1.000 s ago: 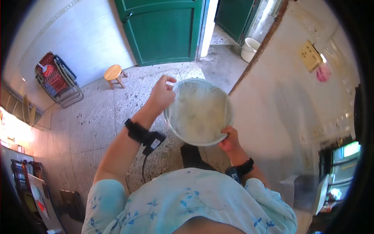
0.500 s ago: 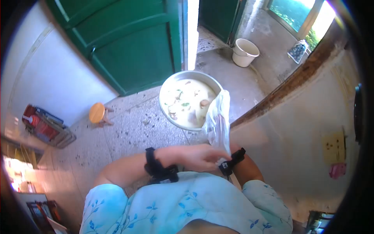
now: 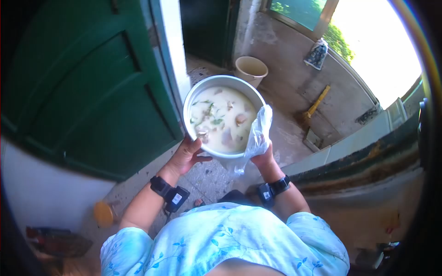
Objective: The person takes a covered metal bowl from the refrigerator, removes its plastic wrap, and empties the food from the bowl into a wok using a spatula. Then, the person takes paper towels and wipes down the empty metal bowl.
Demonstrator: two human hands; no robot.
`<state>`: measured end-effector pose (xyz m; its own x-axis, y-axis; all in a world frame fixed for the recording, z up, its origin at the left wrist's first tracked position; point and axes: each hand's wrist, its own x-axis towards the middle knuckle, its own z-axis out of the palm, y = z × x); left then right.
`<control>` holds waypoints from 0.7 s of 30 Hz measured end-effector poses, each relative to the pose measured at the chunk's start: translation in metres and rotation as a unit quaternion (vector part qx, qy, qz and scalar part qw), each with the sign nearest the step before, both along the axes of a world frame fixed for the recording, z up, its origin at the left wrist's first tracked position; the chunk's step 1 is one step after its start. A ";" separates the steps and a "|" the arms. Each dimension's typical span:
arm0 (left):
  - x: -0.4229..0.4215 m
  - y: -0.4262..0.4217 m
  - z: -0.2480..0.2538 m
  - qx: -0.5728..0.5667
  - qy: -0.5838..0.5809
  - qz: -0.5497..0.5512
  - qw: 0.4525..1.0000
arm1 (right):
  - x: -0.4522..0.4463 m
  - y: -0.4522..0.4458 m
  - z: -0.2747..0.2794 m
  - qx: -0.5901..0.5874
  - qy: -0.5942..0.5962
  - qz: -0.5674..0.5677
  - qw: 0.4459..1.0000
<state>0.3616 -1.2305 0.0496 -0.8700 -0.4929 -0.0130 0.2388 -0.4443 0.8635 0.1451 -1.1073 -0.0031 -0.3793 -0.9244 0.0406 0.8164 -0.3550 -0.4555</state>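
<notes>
A round metal basin (image 3: 187, 112) is held out in front of me, filled with a milky white soup (image 3: 230, 103) in which green leaves and brownish pieces float. My left hand (image 3: 185, 154) grips the basin's near left side, with the thumb up by the rim and fingers spread beneath. On the near right side, my right hand (image 3: 264, 156) holds the basin through a clear plastic bag (image 3: 260, 133) that drapes over the rim. The bag and basin hide most of the right fingers.
A green door (image 3: 92, 92) stands to the left beside a doorway. Beyond the basin are a cream bucket (image 3: 251, 69) and a broom (image 3: 315, 105) against the wall. A tiled ledge (image 3: 340, 152) runs along the right. A small wooden stool (image 3: 104, 214) is at lower left.
My left hand has moved from near my right wrist to the basin's left side. The view has shifted toward the doorway, bringing the bucket closer and the broom into sight.
</notes>
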 end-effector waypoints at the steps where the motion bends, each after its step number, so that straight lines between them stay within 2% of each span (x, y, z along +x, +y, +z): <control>1: -0.011 -0.004 -0.002 -0.002 0.012 -0.023 1.000 | -0.002 -0.001 -0.004 0.005 -0.008 -0.011 1.000; 6: -0.037 -0.028 -0.048 0.017 0.121 0.029 0.992 | 0.001 -0.016 -0.047 0.001 0.036 -0.069 0.997; 8: -0.035 -0.027 -0.052 0.045 0.113 0.039 0.992 | 0.000 -0.015 -0.051 -0.065 0.038 -0.008 0.997; 11: -0.031 -0.013 -0.042 0.089 0.099 0.078 0.988 | -0.012 -0.006 -0.035 -0.090 0.046 0.044 0.994; 12: -0.030 -0.007 -0.033 0.119 0.108 0.076 0.984 | -0.012 0.003 -0.019 -0.039 0.066 0.024 0.997; 13: -0.028 0.000 -0.024 0.153 0.113 0.076 0.979 | -0.021 0.011 -0.010 -0.062 0.102 0.065 0.991; 16: -0.032 0.018 -0.009 0.142 0.093 0.114 0.979 | -0.040 0.032 0.018 -0.028 0.169 0.032 0.985; 17: -0.034 0.024 -0.005 0.142 0.087 0.126 0.978 | -0.048 0.040 0.025 -0.070 0.081 0.026 0.994; 21: -0.047 0.031 -0.020 0.138 0.096 0.197 0.966 | -0.111 0.058 0.036 -0.080 0.046 0.043 0.995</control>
<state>0.3142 -1.1994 0.0300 -0.6143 -0.7876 -0.0477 0.5805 -0.4922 0.6487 0.0345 -1.0488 0.0330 -0.2863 -0.9323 0.2212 0.8045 -0.3593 -0.4730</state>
